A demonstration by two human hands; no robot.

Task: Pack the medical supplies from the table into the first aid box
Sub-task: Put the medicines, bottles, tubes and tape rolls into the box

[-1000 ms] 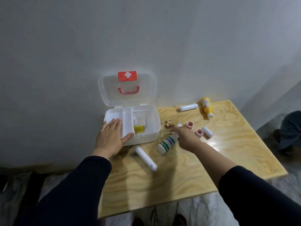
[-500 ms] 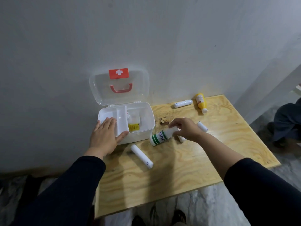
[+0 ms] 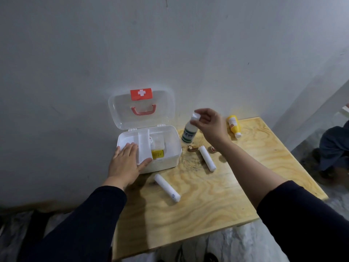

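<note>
My right hand (image 3: 209, 122) pinches the white-capped bottle (image 3: 190, 131) by its cap, lifted beside the open first aid box (image 3: 166, 159); my left hand (image 3: 125, 163) lies flat, fingers spread, on its tray (image 3: 144, 146).

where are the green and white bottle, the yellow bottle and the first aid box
green and white bottle (image 3: 189, 133), head view, on its label
yellow bottle (image 3: 233, 124), head view, on its body
first aid box (image 3: 171, 148), head view, on its right wall

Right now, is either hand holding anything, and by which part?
The right hand holds the white bottle with green stripes by its cap, fingertips pinching the top. The left hand lies flat on the box, gripping nothing.
</note>
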